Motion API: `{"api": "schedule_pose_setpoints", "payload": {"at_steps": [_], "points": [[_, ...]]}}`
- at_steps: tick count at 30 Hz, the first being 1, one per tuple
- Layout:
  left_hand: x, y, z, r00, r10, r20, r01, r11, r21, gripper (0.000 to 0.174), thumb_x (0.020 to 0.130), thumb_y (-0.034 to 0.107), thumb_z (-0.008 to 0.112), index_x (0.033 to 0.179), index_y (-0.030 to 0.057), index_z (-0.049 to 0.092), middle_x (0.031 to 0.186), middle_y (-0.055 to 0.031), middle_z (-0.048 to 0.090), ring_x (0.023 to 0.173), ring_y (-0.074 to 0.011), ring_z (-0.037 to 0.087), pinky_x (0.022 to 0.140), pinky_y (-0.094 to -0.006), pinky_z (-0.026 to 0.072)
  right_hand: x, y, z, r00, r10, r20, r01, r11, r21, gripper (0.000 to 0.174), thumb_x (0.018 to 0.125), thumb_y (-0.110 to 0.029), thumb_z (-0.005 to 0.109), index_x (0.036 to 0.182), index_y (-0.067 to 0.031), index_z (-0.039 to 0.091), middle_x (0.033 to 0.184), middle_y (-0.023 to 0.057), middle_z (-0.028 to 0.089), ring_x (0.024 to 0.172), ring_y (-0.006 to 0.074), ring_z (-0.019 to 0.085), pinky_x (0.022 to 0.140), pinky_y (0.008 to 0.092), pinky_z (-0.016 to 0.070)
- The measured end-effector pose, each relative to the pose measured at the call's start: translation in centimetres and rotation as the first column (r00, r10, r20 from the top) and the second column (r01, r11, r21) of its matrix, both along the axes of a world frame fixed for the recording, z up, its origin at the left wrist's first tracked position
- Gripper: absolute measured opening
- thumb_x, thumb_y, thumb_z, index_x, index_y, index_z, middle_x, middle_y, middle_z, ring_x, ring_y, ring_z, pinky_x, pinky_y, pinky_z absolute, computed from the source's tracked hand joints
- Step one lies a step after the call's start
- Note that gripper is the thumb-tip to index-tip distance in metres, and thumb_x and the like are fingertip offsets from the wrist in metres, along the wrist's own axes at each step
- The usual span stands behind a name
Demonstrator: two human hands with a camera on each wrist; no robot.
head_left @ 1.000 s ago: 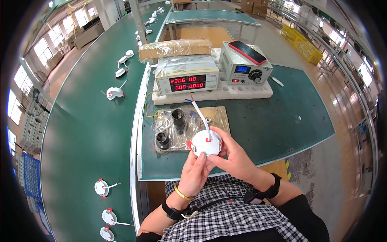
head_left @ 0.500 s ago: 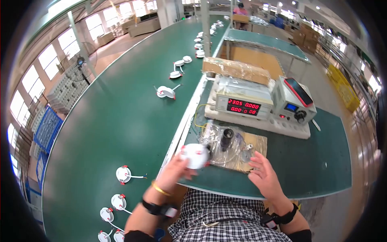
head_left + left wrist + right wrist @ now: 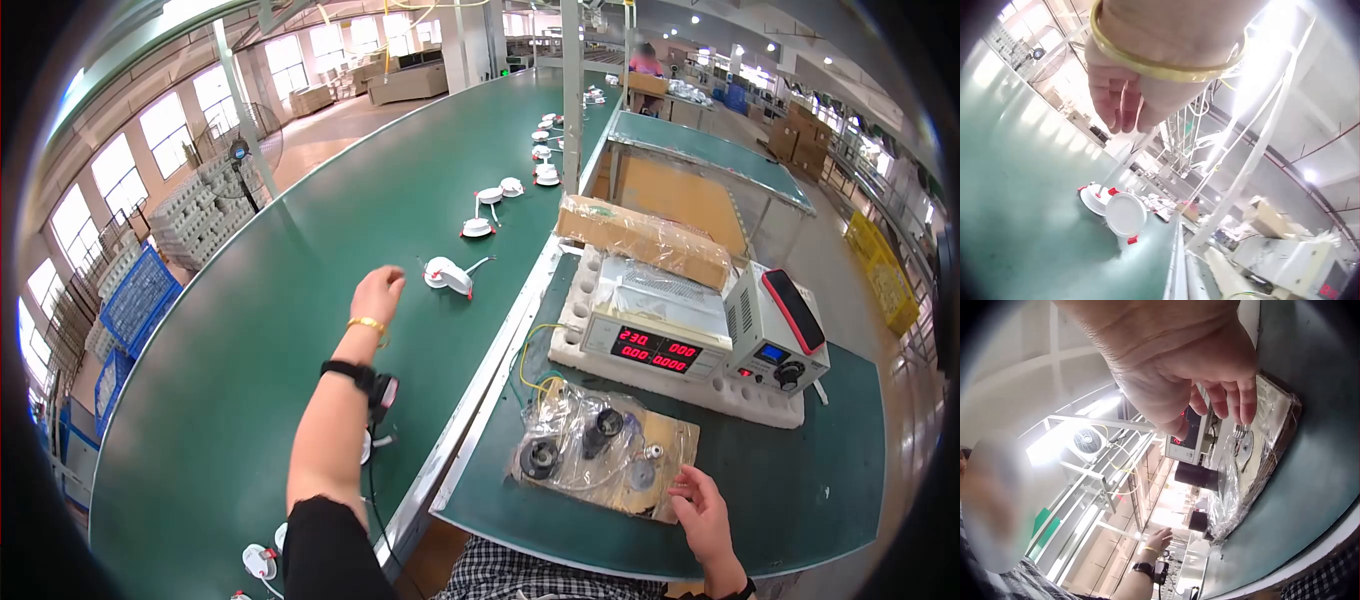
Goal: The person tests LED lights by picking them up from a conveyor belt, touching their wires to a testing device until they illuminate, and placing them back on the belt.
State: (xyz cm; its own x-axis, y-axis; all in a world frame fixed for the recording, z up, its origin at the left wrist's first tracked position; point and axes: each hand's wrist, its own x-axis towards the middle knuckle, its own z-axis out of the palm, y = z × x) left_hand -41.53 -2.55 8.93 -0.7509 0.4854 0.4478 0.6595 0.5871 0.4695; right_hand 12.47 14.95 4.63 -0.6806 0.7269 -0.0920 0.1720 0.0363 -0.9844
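My left hand point(image 3: 378, 292) is reached out over the green belt point(image 3: 330, 230), its fingers loosely bent with nothing visible between them. In the head view, just to its right, lie two white downlights point(image 3: 440, 272) with red clips, one leaning on the other. Those leaning downlights point(image 3: 1125, 214) show below my fingers in the left wrist view. My right hand point(image 3: 705, 515) hovers by the right edge of a plastic-wrapped board point(image 3: 670, 430), fingers slightly bent and holding nothing. Black round sockets point(image 3: 603, 430) stand on that board.
Behind the board, a power meter point(image 3: 655, 345) with red digits and a grey regulator box point(image 3: 770, 330) bearing a phone point(image 3: 793, 308) sit on white foam point(image 3: 570, 345). More downlights point(image 3: 478, 228) lie along the belt. A metal rail point(image 3: 480, 400) divides belt and bench.
Earlier both hands held a downlight; then the left carried it leftward alone. It is no longer visible in the left hand, now far over the belt. The view has turned left.
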Motion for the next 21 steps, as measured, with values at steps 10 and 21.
{"api": "schedule_pose_setpoints", "payload": {"at_steps": [10,21], "points": [[-4.0,5.1,1.2,0.985,0.156,-0.077,-0.15,0.985,0.086,0.015,0.081,0.018,0.066,0.091,0.0065,0.069,0.084,-0.0123,0.067,0.079,-0.0277,0.064,0.074,-0.0364,0.0509,-0.2,0.9,-0.2,0.999,-0.025,0.035,0.027,0.998,-0.057,0.046,0.086,-0.007,0.058,0.13,0.0,0.045,0.112,0.0091,0.053,0.095,0.0151,0.058,0.077,0.026,0.0488],[19.2,-3.1,13.8,0.832,-0.442,0.336,0.37,0.893,0.257,0.011,0.082,0.011,0.069,0.082,0.0001,0.067,0.069,-0.001,0.063,0.061,-0.0059,0.055,0.057,-0.0199,0.0462,-9.5,-2.7,8.0,0.895,0.443,-0.048,-0.357,0.778,0.517,0.031,0.092,-0.01,0.053,0.121,-0.0016,0.054,0.101,0.0132,0.062,0.094,0.0226,0.061,0.082,0.031,0.0473]]}}
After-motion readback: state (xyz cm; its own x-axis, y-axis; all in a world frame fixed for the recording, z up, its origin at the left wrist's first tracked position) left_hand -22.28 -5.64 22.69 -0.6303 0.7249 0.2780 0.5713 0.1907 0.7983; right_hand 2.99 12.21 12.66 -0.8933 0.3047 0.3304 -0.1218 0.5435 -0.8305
